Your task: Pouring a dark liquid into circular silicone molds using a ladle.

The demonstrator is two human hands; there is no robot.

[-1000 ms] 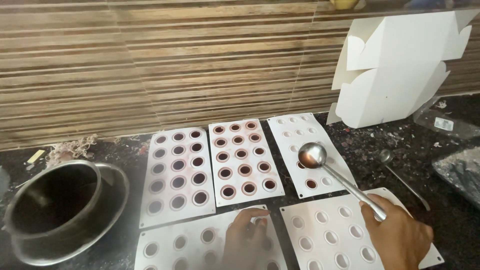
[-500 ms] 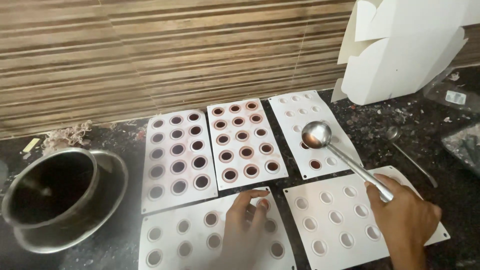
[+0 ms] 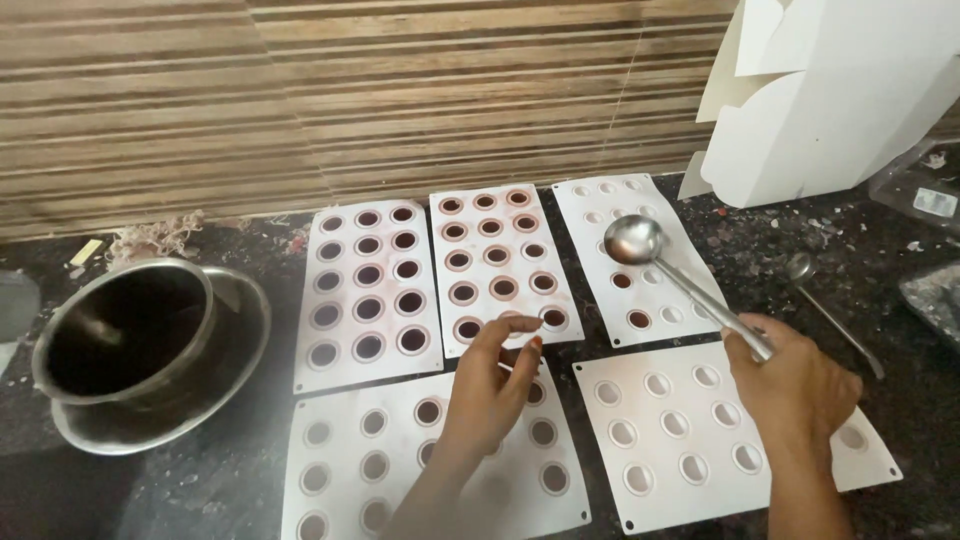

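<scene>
Five white moulds (image 3: 367, 293), two ladles (image 3: 640, 242)

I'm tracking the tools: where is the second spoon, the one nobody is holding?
In the head view, the spare spoon lies on the dark counter at the right, just beyond the right hand, below the white cardboard box.

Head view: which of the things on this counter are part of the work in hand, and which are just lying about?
In use:
right hand holding the ladle
left hand touching the middle mould
other white moulds
steel pot

Lying about:
white cardboard box
second spoon
clear packet
</scene>
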